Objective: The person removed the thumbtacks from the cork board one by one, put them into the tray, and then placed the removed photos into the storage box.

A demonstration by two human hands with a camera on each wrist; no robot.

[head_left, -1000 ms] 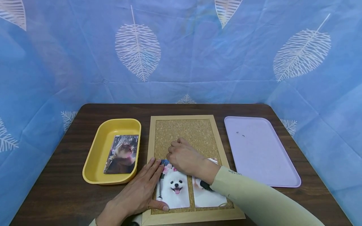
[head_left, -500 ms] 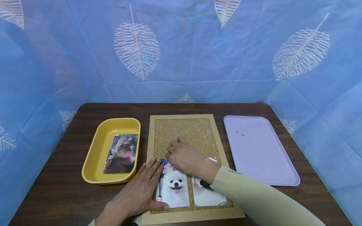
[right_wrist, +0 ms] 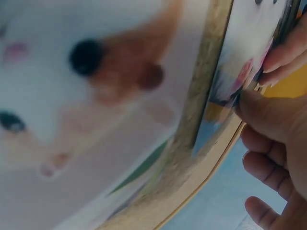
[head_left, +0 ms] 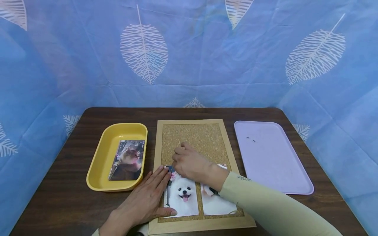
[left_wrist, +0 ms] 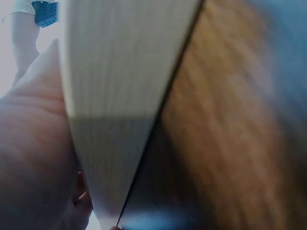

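Two photos on the board, at least one left in the tray

The right hand [head_left: 192,162] bends its fingers at the top edge of the dog photo [head_left: 184,196]; whether they grip anything cannot be told. The left hand [head_left: 147,193] lies flat, fingers extended, along that photo's left side. The photo sits in the near left part of the corkboard [head_left: 195,137], beside a second photo [head_left: 217,205]. Those two look placed, though fastening is hidden. The far half is bare cork. A cat photo [head_left: 127,160] waits in the yellow tray [head_left: 110,150]; small dark bits [head_left: 254,141] lie on the lilac tray [head_left: 274,160].
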